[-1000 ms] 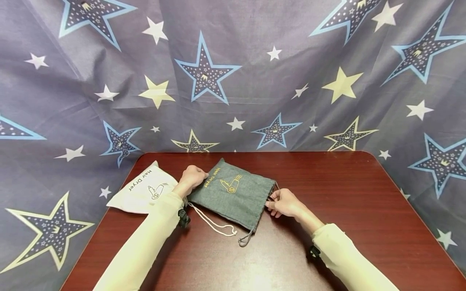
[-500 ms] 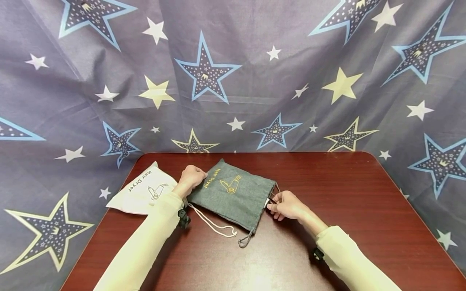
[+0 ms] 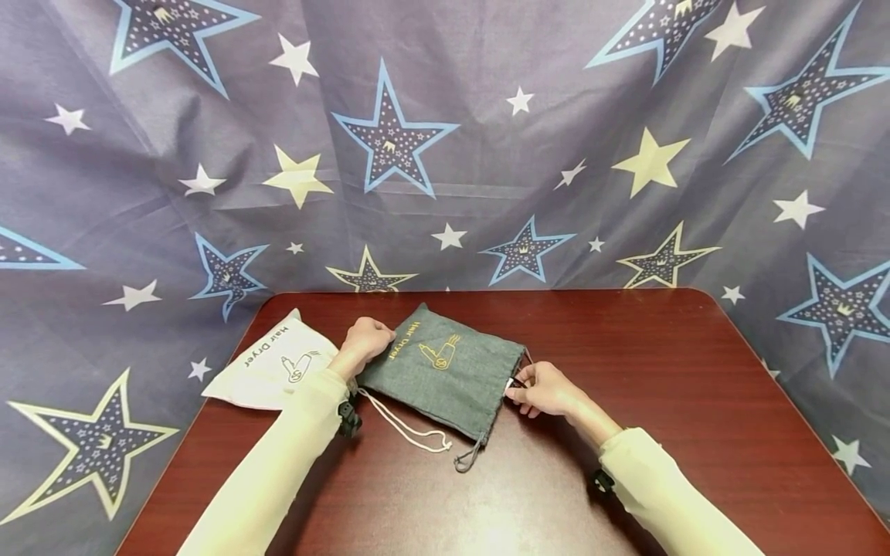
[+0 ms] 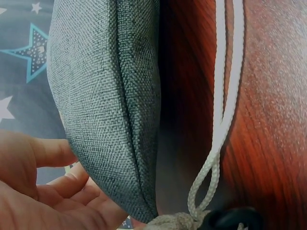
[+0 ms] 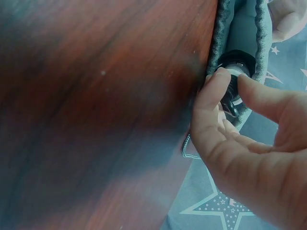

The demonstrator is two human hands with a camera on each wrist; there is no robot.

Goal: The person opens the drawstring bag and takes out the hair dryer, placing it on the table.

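A grey drawstring bag [image 3: 452, 378] with yellow "Hair Dryer" lettering lies flat mid-table, its mouth facing right. At its closed left end, my left hand [image 3: 365, 340] holds the edge; thumb and curled fingers meet the cloth in the left wrist view. My right hand [image 3: 545, 388] is at the mouth. Between thumb and forefinger it pinches the end of a black piece with a pale band [image 5: 241, 58], seen in the right wrist view. The rest of that piece is hidden inside the bag, so its kind cannot be told.
A white drawstring bag [image 3: 267, 371], also lettered "Hair Dryer", lies to the left, partly behind my left forearm. Its white cord [image 3: 403, 425] trails in front of the grey bag. A grey cord loop [image 3: 467, 462] hangs off the near corner. A star-patterned curtain [image 3: 445, 154] borders the brown table [image 3: 626, 340].
Half a second ago my right hand shifted slightly right, and a pale part showed at the bag's mouth. Now the hand is back slightly left. The left hand and both bags stay put.
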